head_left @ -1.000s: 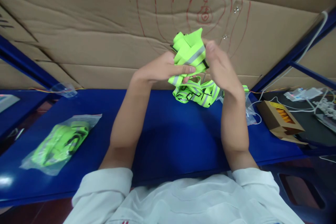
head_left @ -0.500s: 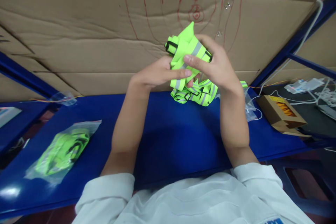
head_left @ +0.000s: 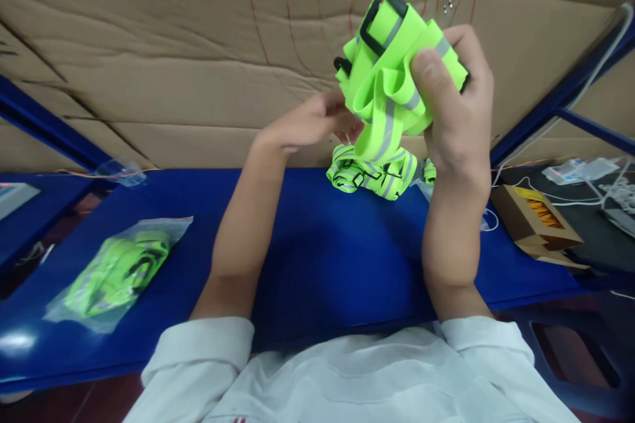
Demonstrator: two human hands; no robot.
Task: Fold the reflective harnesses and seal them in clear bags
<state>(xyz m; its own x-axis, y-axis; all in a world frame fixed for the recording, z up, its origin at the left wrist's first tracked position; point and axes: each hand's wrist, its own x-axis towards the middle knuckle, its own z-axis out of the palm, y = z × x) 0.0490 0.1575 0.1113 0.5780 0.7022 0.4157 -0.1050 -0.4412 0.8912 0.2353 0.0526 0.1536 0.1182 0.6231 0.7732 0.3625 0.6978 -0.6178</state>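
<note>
The right grip (head_left: 459, 89) is clenched on a fluorescent yellow-green reflective strap bundle (head_left: 391, 73), with the thumb on its near face. The bundle is above the bench (head_left: 327, 244). A black rectangular buckle (head_left: 394, 1) is at its upper end, up and left of the thumb; loose strap loops hang below and left of the thumb.

The left grip (head_left: 317, 122) is left of and below the right grip, beside the bundle. Its fingertips are partly hidden; contact and closure cannot be determined.

A second strap bundle (head_left: 372, 173), with black buckles, lies on the bench below the right grip and to its left. A clear plastic bag (head_left: 171, 228) containing a similar strap bundle (head_left: 116, 271) lies well apart, left of and below the left grip. An open cardboard box (head_left: 533, 225) with orange contents is right of and below the right grip. A cardboard panel (head_left: 173, 46) marked with red lines stands behind both grips.
</note>
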